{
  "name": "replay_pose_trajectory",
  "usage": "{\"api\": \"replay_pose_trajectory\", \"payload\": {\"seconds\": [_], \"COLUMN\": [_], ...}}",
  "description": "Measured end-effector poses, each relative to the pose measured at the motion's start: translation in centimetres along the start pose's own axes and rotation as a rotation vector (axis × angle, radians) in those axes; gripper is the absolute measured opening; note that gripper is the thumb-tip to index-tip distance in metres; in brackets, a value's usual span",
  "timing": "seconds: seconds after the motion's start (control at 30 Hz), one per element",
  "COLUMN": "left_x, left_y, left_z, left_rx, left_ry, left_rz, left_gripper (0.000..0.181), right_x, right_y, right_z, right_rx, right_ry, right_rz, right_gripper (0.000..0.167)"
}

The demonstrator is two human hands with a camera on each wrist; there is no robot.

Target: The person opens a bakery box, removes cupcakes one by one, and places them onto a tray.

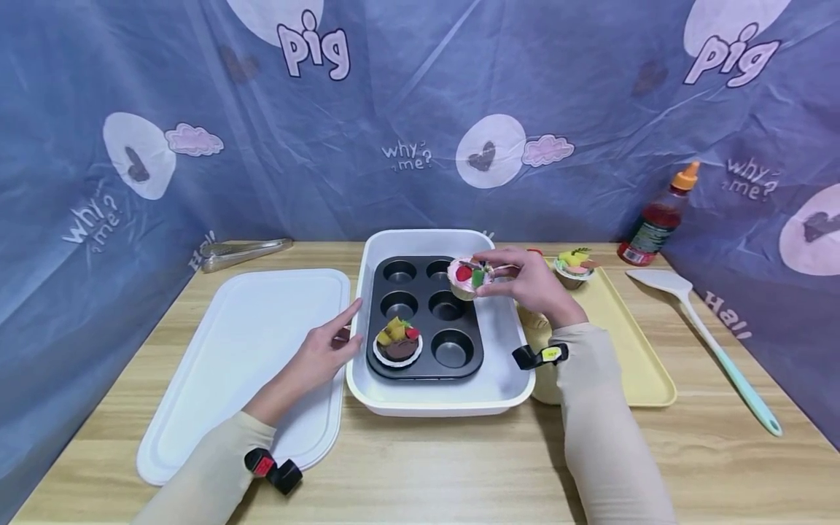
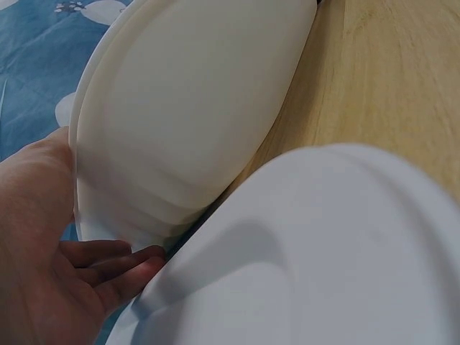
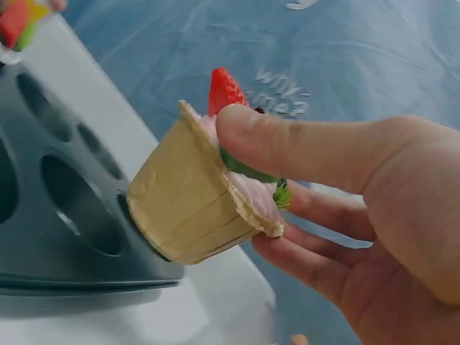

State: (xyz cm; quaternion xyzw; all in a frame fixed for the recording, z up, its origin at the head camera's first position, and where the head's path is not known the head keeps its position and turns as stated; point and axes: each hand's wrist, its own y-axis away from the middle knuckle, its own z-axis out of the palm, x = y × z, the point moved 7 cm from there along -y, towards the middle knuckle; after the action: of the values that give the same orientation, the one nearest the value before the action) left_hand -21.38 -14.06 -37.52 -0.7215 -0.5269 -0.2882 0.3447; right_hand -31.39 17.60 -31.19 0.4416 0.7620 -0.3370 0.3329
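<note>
My right hand (image 1: 525, 281) pinches a toy cupcake (image 3: 190, 194) between thumb and fingers; it has pink frosting, a strawberry and a tan paper cup. The cupcake is tilted above the right side of a dark muffin pan (image 1: 423, 328). A chocolate cupcake (image 1: 399, 344) with yellow fruit and a red berry sits in the pan's front-left cup. The pan lies inside a white tub (image 1: 440, 410). My left hand (image 1: 321, 357) holds the tub's left rim, thumb and index finger over the edge, other fingers against the outer wall in the left wrist view.
To the left lies a white board (image 1: 262, 328), with metal tongs (image 1: 246, 251) behind it. A yellow tray (image 1: 630, 364) on the right bears another cupcake (image 1: 574, 268). Farther right are a sauce bottle (image 1: 656, 222) and a spatula (image 1: 709, 343).
</note>
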Motion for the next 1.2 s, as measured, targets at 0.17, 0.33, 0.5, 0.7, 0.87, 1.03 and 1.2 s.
{"api": "replay_pose_trajectory", "payload": {"seconds": [0.17,0.33,0.5,0.7,0.87,1.03,1.2], "left_x": [-0.1,-0.2,-0.2,-0.2,-0.2,-0.2,-0.3], "left_y": [0.2,0.2,0.2,0.2,0.1,0.1,0.0], "left_z": [-0.2,-0.3,-0.3,-0.3,-0.2,-0.1,-0.1], "left_rx": [-0.001,-0.01,0.004,0.01,0.005,0.0,-0.003], "left_ry": [0.001,-0.006,-0.005,0.003,0.003,0.004,0.001], "left_rz": [-0.019,-0.032,-0.015,-0.02,-0.026,-0.026,-0.031], "left_gripper": [0.061,0.061,0.062,0.063,0.063,0.062,0.062], "right_x": [0.7,1.3,1.3,2.1,3.3,4.0,4.5], "right_y": [0.4,1.2,1.9,2.9,4.1,5.4,6.6], "right_z": [-1.7,-3.5,-5.0,-6.7,-8.2,-9.7,-11.2], "right_rx": [0.048,0.117,0.156,0.206,0.263,0.309,0.358], "right_ry": [-0.04,-0.07,-0.115,-0.16,-0.211,-0.155,-0.078], "right_rz": [0.027,0.023,0.029,0.08,0.139,0.165,0.164], "right_gripper": [0.058,0.055,0.054,0.055,0.056,0.057,0.055]}}
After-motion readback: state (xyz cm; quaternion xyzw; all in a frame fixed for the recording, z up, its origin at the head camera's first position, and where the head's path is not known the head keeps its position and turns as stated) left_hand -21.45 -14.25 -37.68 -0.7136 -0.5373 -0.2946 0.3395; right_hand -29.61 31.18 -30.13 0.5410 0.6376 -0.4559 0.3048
